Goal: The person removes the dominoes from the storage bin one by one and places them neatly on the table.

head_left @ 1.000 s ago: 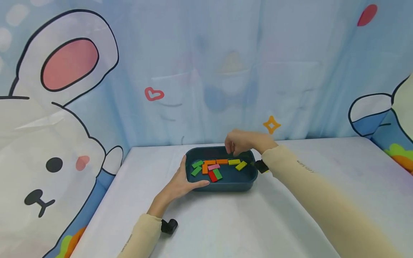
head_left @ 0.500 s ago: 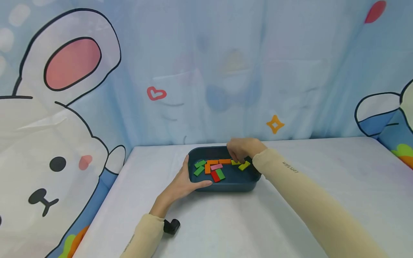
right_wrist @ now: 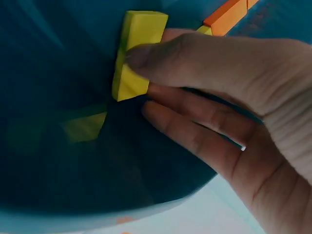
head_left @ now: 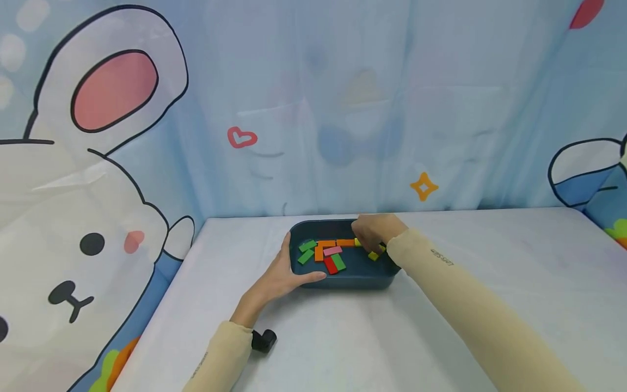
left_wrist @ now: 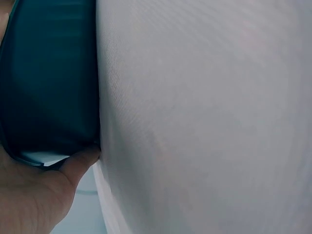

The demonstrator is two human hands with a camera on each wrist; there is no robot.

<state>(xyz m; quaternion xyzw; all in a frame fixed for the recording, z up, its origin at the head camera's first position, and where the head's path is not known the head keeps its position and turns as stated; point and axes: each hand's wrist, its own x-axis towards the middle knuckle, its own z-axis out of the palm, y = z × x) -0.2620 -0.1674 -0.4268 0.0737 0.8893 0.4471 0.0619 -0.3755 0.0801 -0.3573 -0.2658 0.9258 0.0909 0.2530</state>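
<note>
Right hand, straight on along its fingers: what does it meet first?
Beyond the yellow block pinched by the right hand, probably the floor of the dark tray; depth is hard to judge here.

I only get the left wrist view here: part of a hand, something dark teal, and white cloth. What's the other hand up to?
Observer: The right grip is pinching a yellow block between thumb and finger.
Visitor: Oh, nice! Are there any other colours about?
Observer: Yes, a pink block lies inside the dark teal tray.
</note>
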